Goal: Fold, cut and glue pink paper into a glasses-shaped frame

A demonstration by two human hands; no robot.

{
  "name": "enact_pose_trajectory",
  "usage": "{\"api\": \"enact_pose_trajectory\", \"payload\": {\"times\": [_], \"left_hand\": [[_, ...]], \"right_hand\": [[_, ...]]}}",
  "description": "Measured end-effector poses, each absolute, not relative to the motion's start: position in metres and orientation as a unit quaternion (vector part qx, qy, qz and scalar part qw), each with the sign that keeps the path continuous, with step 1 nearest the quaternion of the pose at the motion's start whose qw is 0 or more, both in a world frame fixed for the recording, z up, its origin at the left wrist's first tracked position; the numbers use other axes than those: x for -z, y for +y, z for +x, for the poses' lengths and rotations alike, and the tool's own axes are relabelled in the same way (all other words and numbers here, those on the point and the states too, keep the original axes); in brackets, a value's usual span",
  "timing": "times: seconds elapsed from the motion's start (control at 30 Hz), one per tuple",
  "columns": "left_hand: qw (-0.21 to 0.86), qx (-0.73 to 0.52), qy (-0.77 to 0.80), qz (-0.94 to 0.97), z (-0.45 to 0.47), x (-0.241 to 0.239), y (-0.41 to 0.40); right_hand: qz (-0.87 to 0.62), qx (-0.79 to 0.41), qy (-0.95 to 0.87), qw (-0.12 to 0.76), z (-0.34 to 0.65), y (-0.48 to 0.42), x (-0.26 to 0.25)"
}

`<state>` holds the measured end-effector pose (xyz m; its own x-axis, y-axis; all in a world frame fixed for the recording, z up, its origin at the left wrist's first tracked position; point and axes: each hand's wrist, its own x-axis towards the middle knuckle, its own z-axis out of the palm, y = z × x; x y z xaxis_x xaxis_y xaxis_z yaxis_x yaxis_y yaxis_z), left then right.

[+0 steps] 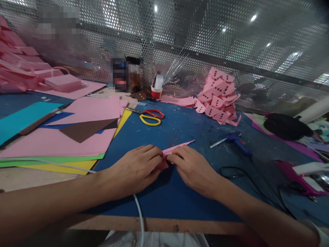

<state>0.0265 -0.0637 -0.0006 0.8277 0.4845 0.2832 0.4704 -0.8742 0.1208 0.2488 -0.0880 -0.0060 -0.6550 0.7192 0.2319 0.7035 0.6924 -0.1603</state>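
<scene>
Your fingers (157, 155) on the left hand (136, 168) are curled down and closed on the near end of a pink paper strip (178, 148). The fingertips (174, 159) of your right hand (192, 168) meet them from the other side and pinch the same end. Both hands rest low on the blue mat (177, 195), knuckles up, thumbs hidden beneath.

Strip position: mid-mat, just ahead of your hands. Its free end is a narrow point that runs up and to the right, clear of your right hand. The held end shows a small pink fold under your left fingertips.

Surroundings:
- Scissors (151, 117), one with yellow handles and one with red, lie beyond the strip on the mat, well apart from it.
- A blue glue gun (238, 140) lies to the right, nozzle toward the strip; a black cable (235, 174) loops near your right wrist.
- A heap of pink cut pieces (218, 99) with dark square holes stands at the far right of the mat.
- A red cup (156, 92) stands against the perforated screen (205, 37).
- Coloured sheets (64, 144) are stacked to the left, pink on top with a brown sheet (86, 130) lying on it.
- A white cable (139, 209) passes under your left forearm.
</scene>
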Motion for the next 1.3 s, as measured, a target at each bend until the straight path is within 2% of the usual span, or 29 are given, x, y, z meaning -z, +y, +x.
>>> {"api": "enact_pose_trajectory", "payload": {"times": [1.3], "left_hand": [[0.032,-0.137,0.254,0.957,0.0277,-0.0017,-0.0635]], "right_hand": [[-0.405,-0.043,-0.898,0.167,0.2535,-0.0899,0.0064]]}}
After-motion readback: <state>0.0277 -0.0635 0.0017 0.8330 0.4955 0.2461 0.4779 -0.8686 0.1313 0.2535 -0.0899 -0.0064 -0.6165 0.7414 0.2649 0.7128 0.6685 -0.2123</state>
